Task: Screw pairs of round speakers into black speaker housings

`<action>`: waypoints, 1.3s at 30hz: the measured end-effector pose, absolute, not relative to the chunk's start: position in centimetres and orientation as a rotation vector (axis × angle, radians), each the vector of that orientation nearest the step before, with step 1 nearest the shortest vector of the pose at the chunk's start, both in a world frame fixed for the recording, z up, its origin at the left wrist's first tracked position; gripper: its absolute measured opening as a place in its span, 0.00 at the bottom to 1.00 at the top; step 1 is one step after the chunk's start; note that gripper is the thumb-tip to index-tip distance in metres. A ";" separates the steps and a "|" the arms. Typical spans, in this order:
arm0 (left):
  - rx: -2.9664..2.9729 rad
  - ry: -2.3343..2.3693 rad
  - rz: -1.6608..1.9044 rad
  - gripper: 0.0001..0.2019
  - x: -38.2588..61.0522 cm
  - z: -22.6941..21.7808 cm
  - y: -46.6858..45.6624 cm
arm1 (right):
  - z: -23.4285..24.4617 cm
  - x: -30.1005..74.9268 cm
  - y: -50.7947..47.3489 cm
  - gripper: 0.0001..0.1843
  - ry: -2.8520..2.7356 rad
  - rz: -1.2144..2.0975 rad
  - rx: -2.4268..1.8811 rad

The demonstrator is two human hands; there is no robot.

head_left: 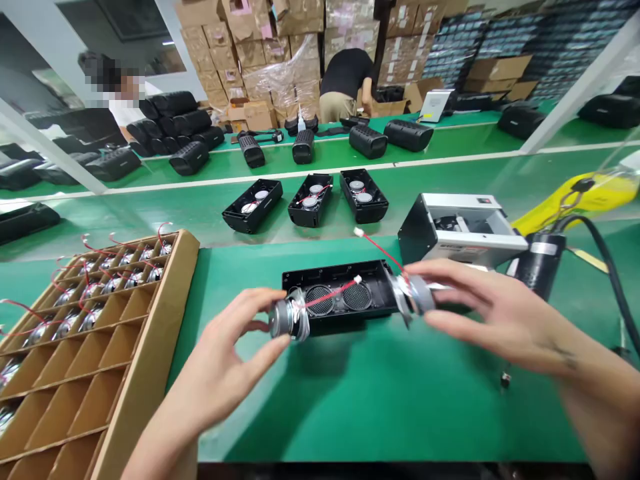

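My left hand (245, 340) grips a small round speaker driver (289, 319) by its magnet end, with a red wire and white plug trailing to the right. A second speaker driver (414, 295) is pinched in my right hand (480, 310); its red wire rises to the upper left. Between and just behind the hands lies a black speaker housing (365, 313), open side up, with two round mesh grilles in its floor. Both drivers are held near the housing's ends, the left one overlapping its front left corner in view.
At left, a divided cardboard box (187, 267) holds several more drivers. Three black housings (357, 217) with drivers inside stand farther back. To the right are a grey-and-black machine (463, 247) and a black cylindrical tool (537, 270) with a cable. Two people are across the bench.
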State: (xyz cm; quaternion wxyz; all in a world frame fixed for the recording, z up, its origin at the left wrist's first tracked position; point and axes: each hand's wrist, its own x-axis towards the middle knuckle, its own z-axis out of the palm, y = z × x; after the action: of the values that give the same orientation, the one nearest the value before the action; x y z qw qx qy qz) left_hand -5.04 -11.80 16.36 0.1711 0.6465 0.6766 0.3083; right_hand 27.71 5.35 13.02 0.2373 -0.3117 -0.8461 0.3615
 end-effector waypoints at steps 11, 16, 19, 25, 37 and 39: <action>1.957 2.117 0.232 0.20 -3.6 15.1 -4.0 | 10.0 21.8 8.4 0.25 -2.686 0.722 -0.961; 2.060 2.063 0.002 0.20 -2.7 15.4 -2.8 | 9.7 21.1 8.8 0.21 -2.833 0.451 -0.805; 2.070 2.030 -0.077 0.19 -2.1 15.2 -2.4 | 9.5 20.7 9.4 0.18 -2.886 0.413 -0.729; 2.035 2.013 -0.117 0.17 -2.0 14.2 -2.2 | 8.3 20.5 10.6 0.20 -2.835 0.474 -0.503; 2.010 1.927 -0.066 0.15 -4.2 13.8 -2.1 | 7.8 20.5 9.7 0.13 -2.718 0.180 -0.354; 2.066 1.884 -0.056 0.15 -4.4 13.6 -2.3 | 7.6 20.6 9.6 0.12 -2.673 0.200 -0.334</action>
State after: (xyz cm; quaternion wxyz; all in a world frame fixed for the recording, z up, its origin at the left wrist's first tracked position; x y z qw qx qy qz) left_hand -4.43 -2.31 13.59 0.1718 0.7278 0.6637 -0.0197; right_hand 20.62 9.62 7.63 0.2185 -0.1207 -0.9656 0.0724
